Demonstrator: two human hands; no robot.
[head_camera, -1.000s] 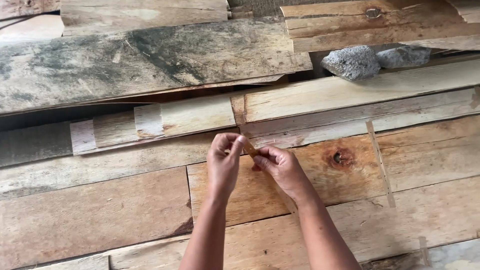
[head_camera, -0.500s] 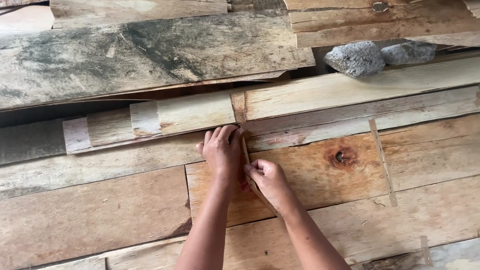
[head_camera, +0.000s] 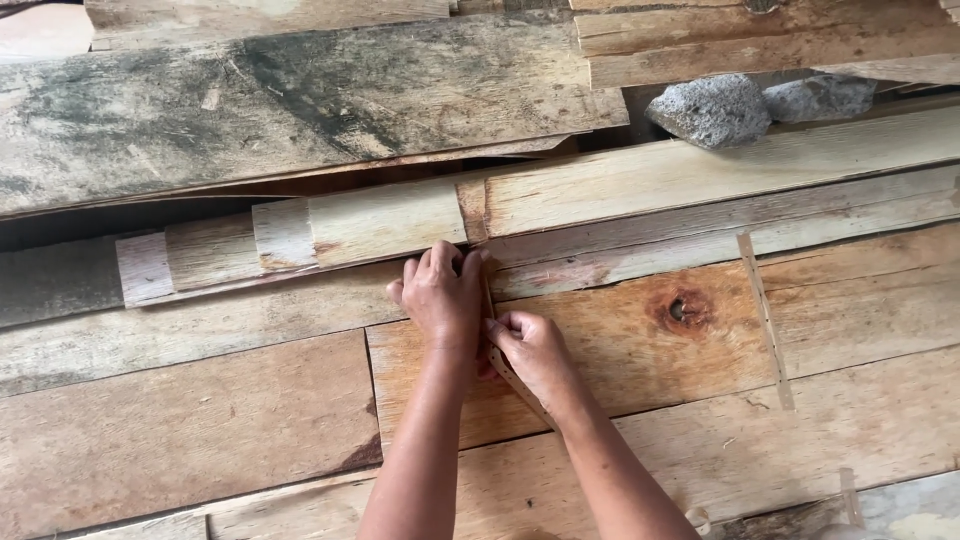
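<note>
Near the middle of the frame both hands are working a thin wooden strip (head_camera: 505, 365) against the rough boards (head_camera: 250, 440). The left hand (head_camera: 443, 298) is pressing flat, fingers (head_camera: 440, 262) spread and released over the strip's upper end, where it is meeting the pale plank (head_camera: 360, 225). The right hand (head_camera: 530, 350), just below and touching the left, is curling its fingers (head_camera: 512, 325) around the strip and pinching it along the middle.

The strip is looking light, narrow and springy, likely to bend or splinter if forced; gripping it by the edges near mid-length, as the right hand is doing, seems the safest hold. Its long axis is running from upper centre down toward the lower right, slightly tilted off vertical; how far its lower end reaches under the right wrist is hard to tell.

A similar loose strip (head_camera: 765, 320) is lying at the right, and two grey stones (head_camera: 712, 108) are sitting in the upper right.
</note>
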